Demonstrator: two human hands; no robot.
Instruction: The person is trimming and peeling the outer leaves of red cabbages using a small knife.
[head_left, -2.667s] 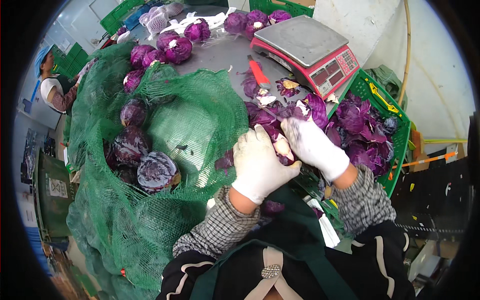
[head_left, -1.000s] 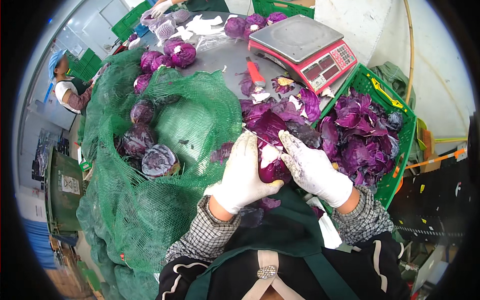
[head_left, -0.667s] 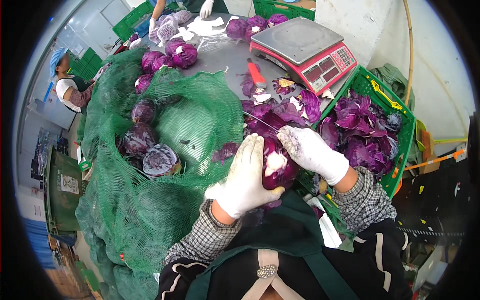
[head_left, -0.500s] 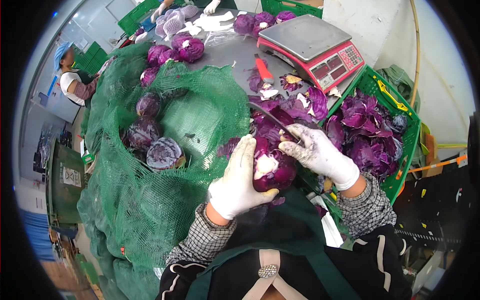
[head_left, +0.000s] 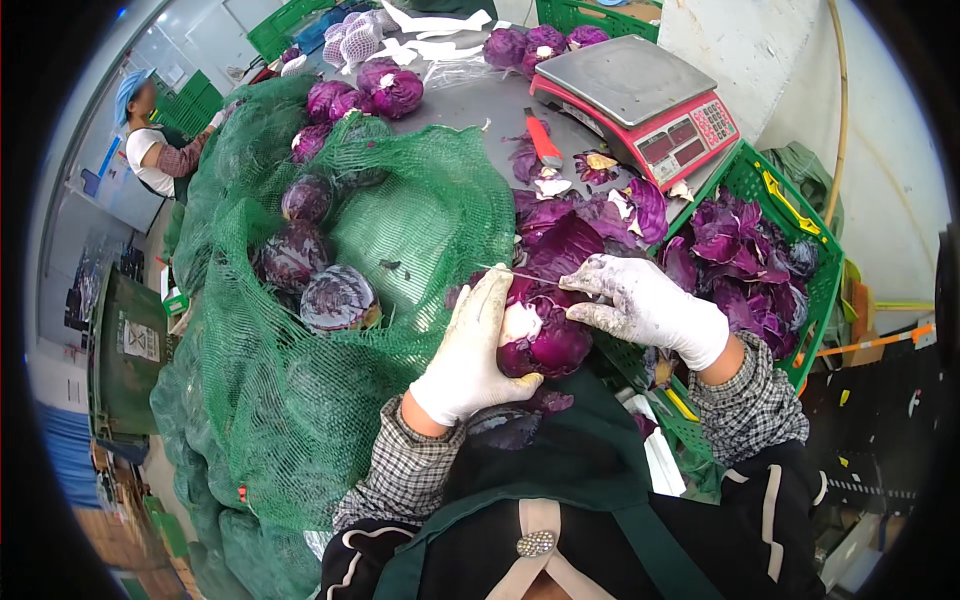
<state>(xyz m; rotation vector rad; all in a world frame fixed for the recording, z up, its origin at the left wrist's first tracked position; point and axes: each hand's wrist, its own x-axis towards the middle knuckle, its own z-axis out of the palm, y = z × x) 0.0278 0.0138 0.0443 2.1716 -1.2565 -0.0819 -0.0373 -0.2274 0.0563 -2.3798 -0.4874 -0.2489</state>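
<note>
My left hand [head_left: 470, 355], in a pale glove, cradles a red cabbage [head_left: 550, 340] with its white cut stem upward. My right hand [head_left: 645, 305], also gloved, grips a thin knife [head_left: 530, 277], its blade lying across the cabbage's top toward my left fingertips. Loose purple leaves [head_left: 560, 245] lie just beyond the cabbage. To the left, a green mesh bag [head_left: 410, 210] holds darker cabbages [head_left: 335, 297]. An orange-red handled tool [head_left: 543, 135] lies beside the scale.
A red scale with steel pan [head_left: 625, 80] sits on the grey table [head_left: 450, 110]. A green crate [head_left: 820, 310] of leaves stands right. Trimmed cabbages [head_left: 395, 92], foam nets [head_left: 350, 45] and white strips [head_left: 440, 25] lie further back. A co-worker [head_left: 150, 150] stands far left.
The knife has swung down from a steeper slant to lie flatter over the cabbage. The cabbage stays in my left hand. The co-worker's gloved hands at the far end have mostly left view.
</note>
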